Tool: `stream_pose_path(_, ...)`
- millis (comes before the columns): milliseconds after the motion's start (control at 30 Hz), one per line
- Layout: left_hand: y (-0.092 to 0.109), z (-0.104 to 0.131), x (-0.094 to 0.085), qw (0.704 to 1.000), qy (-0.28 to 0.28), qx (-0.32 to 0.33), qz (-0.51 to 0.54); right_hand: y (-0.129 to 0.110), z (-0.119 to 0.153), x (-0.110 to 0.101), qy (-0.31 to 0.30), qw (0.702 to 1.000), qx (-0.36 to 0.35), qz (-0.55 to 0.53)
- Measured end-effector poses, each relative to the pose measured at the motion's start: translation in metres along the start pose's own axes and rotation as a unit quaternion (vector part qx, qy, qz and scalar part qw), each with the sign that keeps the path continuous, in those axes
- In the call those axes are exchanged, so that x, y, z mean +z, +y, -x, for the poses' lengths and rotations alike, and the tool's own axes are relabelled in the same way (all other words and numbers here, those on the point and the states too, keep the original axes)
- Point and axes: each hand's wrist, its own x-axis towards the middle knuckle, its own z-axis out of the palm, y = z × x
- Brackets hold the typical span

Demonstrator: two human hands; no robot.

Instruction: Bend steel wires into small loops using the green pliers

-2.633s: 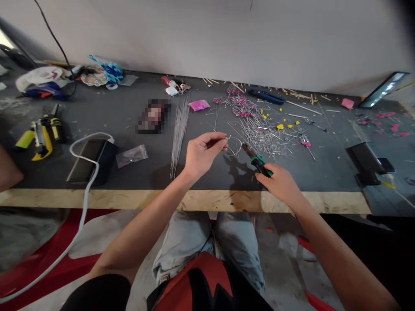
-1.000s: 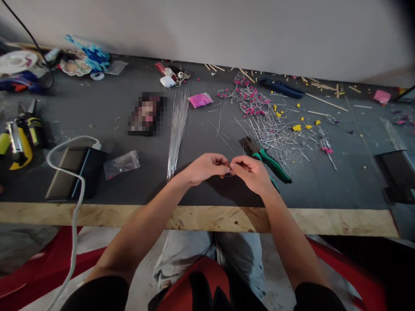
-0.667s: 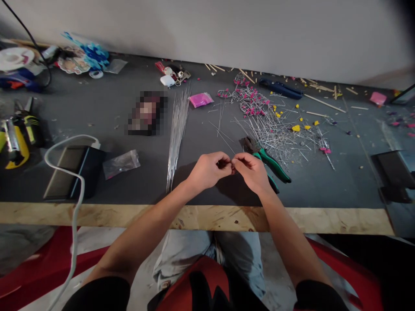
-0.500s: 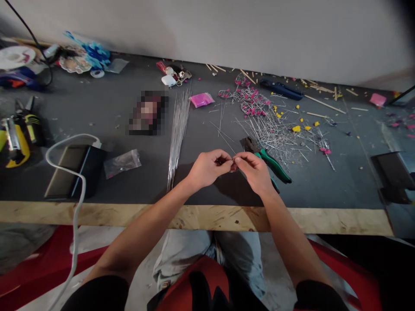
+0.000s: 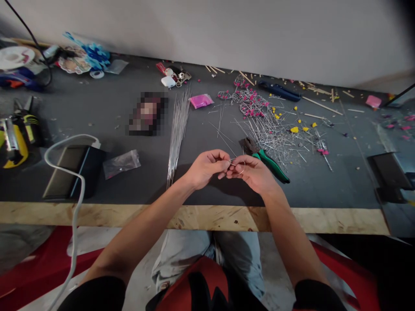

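Observation:
Just above the table's front edge, my left hand (image 5: 210, 167) pinches a thin metal wire (image 5: 237, 164) between thumb and fingers. My right hand (image 5: 254, 173) meets it fingertip to fingertip and is closed on the same wire, which bends in a curve over the right fingers. Part of the wire is hidden by the fingers. Green-handled pliers (image 5: 270, 165) lie right behind my right hand. To the left of my left hand is a long bundle of straight wires (image 5: 177, 134). A heap of cut and looped wires with pink tips (image 5: 254, 103) spreads beyond the pliers.
A pink packet (image 5: 201, 101), a clear plastic bag (image 5: 122, 164) and a black power bank (image 5: 73, 170) with a white cable lie to the left. Cutters (image 5: 30, 121) and a yellow utility knife (image 5: 14, 144) are at far left. Wooden sticks (image 5: 320, 106) scatter at the back right.
My right hand has turned and its fingers have curled further in. A curved stretch of wire now shows over them. The view has shifted slightly.

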Motion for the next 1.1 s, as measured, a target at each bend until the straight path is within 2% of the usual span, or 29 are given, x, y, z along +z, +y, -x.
stream_pose_path(133,0.000,0.001,0.000,1.000,-0.002,0.006,-0.017,0.003,0.000,0.001,-0.005,0.999,-0.015,0.032)
stream_pose_path(367,0.002,0.002,0.006,0.986,0.062,0.082,-0.131,0.010,-0.004,0.004,0.075,0.994,-0.066,0.047)
stream_pose_path(567,-0.004,0.001,0.005,0.972,0.097,0.127,-0.172,0.013,-0.006,0.003,0.119,0.986,-0.089,0.073)
stream_pose_path(700,-0.010,-0.001,0.003,0.978,0.099,0.122,-0.135,0.012,-0.006,0.003,0.110,0.987,-0.093,0.075)
stream_pose_path(900,-0.011,-0.002,0.007,0.992,0.091,0.064,-0.064,0.012,-0.007,0.004,0.107,0.988,-0.089,0.069)
stream_pose_path(1100,-0.011,-0.003,0.005,0.997,0.069,0.039,-0.020,0.013,-0.007,0.003,0.101,0.988,-0.086,0.078)
